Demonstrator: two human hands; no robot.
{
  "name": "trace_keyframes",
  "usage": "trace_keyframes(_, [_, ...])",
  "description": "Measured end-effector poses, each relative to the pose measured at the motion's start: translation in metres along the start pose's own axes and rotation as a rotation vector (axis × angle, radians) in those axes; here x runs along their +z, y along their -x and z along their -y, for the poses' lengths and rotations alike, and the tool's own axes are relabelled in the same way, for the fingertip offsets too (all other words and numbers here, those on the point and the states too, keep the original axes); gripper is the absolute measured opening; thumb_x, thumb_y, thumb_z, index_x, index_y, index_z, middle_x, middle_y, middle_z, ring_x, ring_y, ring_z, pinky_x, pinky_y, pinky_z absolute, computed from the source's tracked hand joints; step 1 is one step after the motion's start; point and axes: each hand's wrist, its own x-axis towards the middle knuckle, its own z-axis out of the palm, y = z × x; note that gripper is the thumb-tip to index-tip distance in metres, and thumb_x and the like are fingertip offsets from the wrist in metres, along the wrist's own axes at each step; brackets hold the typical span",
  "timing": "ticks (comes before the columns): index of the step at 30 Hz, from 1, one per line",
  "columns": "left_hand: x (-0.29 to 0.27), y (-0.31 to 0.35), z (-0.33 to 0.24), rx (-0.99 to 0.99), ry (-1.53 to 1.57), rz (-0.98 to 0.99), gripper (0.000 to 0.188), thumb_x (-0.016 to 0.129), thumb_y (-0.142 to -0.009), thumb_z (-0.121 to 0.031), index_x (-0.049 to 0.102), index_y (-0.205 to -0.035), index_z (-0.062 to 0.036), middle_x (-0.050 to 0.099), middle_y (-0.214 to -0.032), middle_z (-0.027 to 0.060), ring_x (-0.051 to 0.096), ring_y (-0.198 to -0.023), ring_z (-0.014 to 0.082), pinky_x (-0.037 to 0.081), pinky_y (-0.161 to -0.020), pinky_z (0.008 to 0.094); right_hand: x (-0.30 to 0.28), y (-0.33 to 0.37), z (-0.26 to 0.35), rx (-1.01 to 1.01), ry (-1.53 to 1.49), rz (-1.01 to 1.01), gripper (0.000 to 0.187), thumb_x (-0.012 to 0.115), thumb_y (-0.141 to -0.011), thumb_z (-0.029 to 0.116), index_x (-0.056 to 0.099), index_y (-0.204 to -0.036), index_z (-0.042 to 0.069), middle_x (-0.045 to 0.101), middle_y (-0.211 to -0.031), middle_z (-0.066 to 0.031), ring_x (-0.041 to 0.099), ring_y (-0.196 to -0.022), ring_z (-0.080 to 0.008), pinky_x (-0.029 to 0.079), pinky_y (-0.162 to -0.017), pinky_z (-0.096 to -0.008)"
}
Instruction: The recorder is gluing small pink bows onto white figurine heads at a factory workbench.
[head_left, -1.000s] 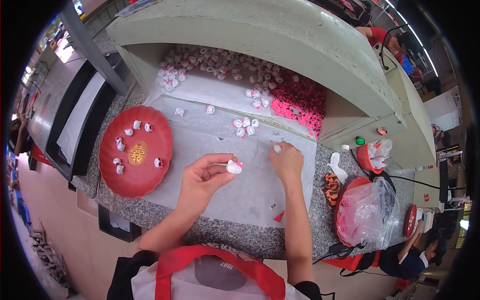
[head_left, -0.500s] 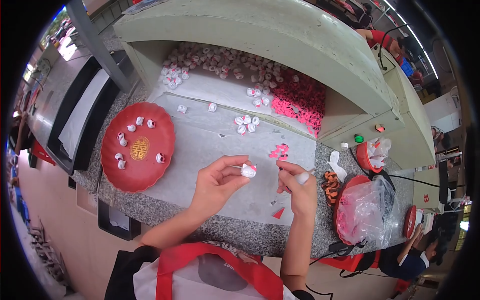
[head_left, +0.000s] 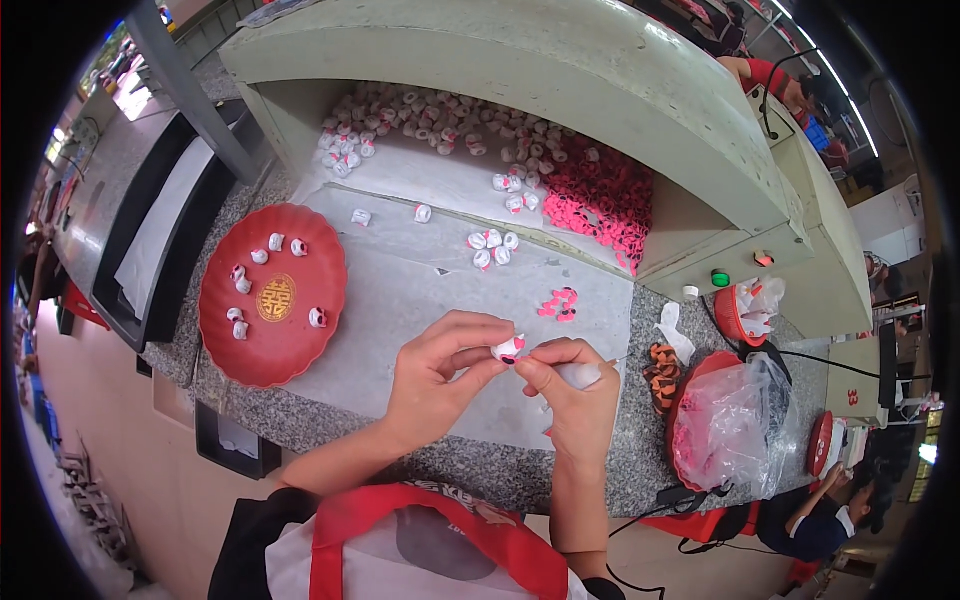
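Observation:
Between the thumb and fingers of my left hand (head_left: 440, 375) is a small white figurine head (head_left: 508, 348) with pink patches and a dark spot low on it. The fingertips of my right hand (head_left: 572, 390) meet its right side. A small white squeeze bottle (head_left: 580, 375) with a thin tip pointing right is tucked in my right hand. Whether the right fingertips pinch a tiny piece against the head is too small to tell. Beyond my hands lie a few small pink pieces (head_left: 558, 304) on white paper (head_left: 400, 300). A cluster of white heads (head_left: 493, 247) sits farther back.
At left stands a red scalloped plate (head_left: 325, 345) with several heads. Under the pale green hood (head_left: 500, 70) lie many white heads and a pink pile (head_left: 600, 210). To the right are a plastic bag (head_left: 740, 410), an orange-black scrunchie (head_left: 662, 372) and a red cup (head_left: 730, 315).
My right hand has moved left, bringing its fingertips from beside the pink pieces to the figurine head. The head has turned in my left hand and now shows a dark spot.

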Motion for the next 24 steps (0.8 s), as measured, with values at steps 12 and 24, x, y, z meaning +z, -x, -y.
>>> trace_keyframes(12, [0.004, -0.002, -0.002, -0.141, 0.205, 0.027, 0.026, 0.053, -0.076, 0.01, 0.056, -0.102, 0.0043, 0.056, -0.102, 0.0133, 0.054, -0.096, 0.0183, 0.045, -0.084, 0.0275, -0.01, 0.002, -0.009, -0.353, 0.241, 0.115, 0.03, 0.068, -0.065, -0.005, 0.06, -0.094, -0.001, 0.057, -0.075, -0.0044, 0.052, -0.065, -0.0093, 0.04, -0.056, -0.019])
trace_keyframes(24, [-0.008, 0.0, -0.005, -0.388, 0.287, -0.049, 0.025, 0.057, -0.076, 0.005, 0.057, -0.101, 0.0047, 0.058, -0.098, 0.012, 0.057, -0.09, 0.0158, 0.046, -0.08, 0.0273, -0.007, -0.004, -0.014, -0.162, 0.251, 0.156, 0.023, 0.061, -0.068, -0.009, 0.059, -0.089, -0.003, 0.055, -0.078, -0.0046, 0.051, -0.064, -0.0077, 0.043, -0.058, -0.0188])
